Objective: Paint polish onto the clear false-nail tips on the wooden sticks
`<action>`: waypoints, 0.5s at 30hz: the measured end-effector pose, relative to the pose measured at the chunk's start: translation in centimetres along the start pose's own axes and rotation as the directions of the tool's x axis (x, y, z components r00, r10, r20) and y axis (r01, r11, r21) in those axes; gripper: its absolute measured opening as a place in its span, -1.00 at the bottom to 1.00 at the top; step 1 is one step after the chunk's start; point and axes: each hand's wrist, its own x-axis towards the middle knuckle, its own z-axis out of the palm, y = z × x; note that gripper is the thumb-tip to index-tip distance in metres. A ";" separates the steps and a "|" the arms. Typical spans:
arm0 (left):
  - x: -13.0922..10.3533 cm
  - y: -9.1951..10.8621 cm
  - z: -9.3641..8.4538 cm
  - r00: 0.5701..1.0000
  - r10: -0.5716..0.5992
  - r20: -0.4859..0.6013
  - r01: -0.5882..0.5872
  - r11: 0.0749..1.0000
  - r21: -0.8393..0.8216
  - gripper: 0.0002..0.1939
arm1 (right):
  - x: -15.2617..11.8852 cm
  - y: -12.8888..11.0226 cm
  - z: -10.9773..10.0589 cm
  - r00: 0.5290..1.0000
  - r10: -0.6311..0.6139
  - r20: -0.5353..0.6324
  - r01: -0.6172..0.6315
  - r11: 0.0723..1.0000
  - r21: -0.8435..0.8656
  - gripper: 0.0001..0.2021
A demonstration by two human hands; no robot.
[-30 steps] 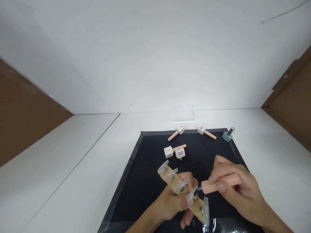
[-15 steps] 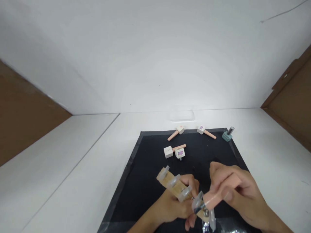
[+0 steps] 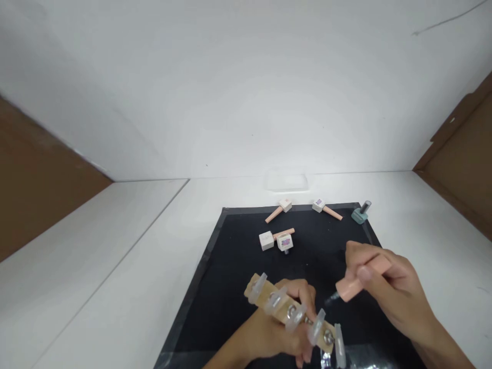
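Observation:
My left hand [image 3: 269, 330] is closed around a wooden nail-tip holder [image 3: 266, 296], tilted down to the right. Several clear false nail tips [image 3: 317, 327] stand on it in a row, with round metal pieces between them. Up and to the right, my right hand [image 3: 400, 292] pinches the peach cap of a nail polish brush [image 3: 348, 288]. The dark bristles point down-left and are apart from the nail tips. Beyond the hands, a white nail polish bottle [image 3: 285, 242] with a purple mark lies with its neck bare.
Capped white bottles with peach handles lie on the black mat [image 3: 230, 246]: one [image 3: 266, 241] mid-mat, others [image 3: 285, 205] [image 3: 319, 205] at its far edge. A teal bottle [image 3: 360, 216] sits at the far right corner. Behind is a clear tray [image 3: 287, 183]. Brown panels flank the white table.
My right hand has lifted the brush up and to the right, away from the nail tips. The holder in my left hand has shifted slightly.

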 end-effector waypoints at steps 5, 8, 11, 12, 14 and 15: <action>0.6 1.6 1.1 0.990 -0.029 -0.141 0.064 0.966 0.249 -0.67 | 0.1 -0.3 0.4 0.986 0.089 0.138 -0.104 0.989 0.106 -0.71; 0.9 2.0 1.5 0.988 -0.016 -0.151 0.067 0.939 0.337 -0.67 | 0.3 -0.4 0.5 0.975 0.099 0.198 -0.115 0.991 0.073 -0.69; 1.0 2.0 1.7 0.985 -0.044 -0.166 0.103 0.925 0.365 -0.71 | 0.3 -0.3 0.3 0.967 0.133 0.216 -0.141 0.990 0.025 -0.71; 1.0 2.0 1.7 0.983 -0.057 -0.176 0.120 0.922 0.367 -0.73 | 0.3 -0.3 0.2 0.965 0.149 0.216 -0.157 0.988 0.018 -0.71; 1.0 1.9 1.8 0.979 -0.059 -0.195 0.133 0.911 0.390 -0.76 | 0.2 -0.2 0.0 0.960 0.185 0.210 -0.189 0.982 0.003 -0.70; 1.0 1.9 1.8 0.979 -0.049 -0.199 0.130 0.898 0.421 -0.78 | 0.2 -0.1 -0.1 0.958 0.198 0.205 -0.201 0.979 -0.006 -0.69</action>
